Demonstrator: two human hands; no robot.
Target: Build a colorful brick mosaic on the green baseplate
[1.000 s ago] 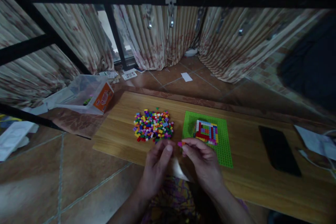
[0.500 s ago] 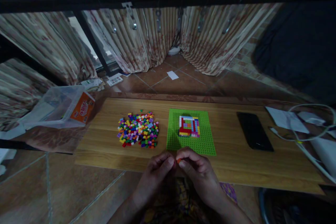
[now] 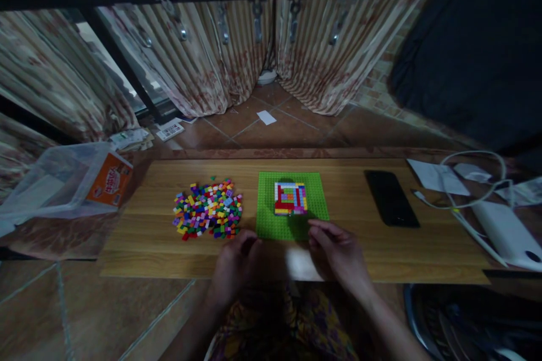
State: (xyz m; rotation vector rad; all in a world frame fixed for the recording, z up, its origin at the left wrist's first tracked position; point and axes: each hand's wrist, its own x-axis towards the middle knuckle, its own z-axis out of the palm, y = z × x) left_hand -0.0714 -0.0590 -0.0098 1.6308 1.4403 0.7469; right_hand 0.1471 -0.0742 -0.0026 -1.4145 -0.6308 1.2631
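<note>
On the table a green studded baseplate (image 3: 263, 225) carries a low, roughly square build of coloured toy bricks (image 3: 290, 199). A heap of loose bricks (image 3: 208, 208) lies to its left. My left hand (image 3: 235, 262) is at the plate's near left corner, thumb and fingers curled together. At the near right edge of the plate is my right hand (image 3: 339, 251), its thumb and forefinger pinched. Whatever is in either pinch is too small and dark to make out.
A black phone (image 3: 392, 197) lies right of the plate. Beyond it are white cables (image 3: 470, 203), papers and a white device (image 3: 508, 234). A clear plastic box (image 3: 63, 180) with an orange label stands left of the table. Curtains (image 3: 237, 62) hang behind.
My hands have moved apart from where they met before the plate, where an orange brick showed in my right fingers. Both are now farther forward. The view has shifted too.
</note>
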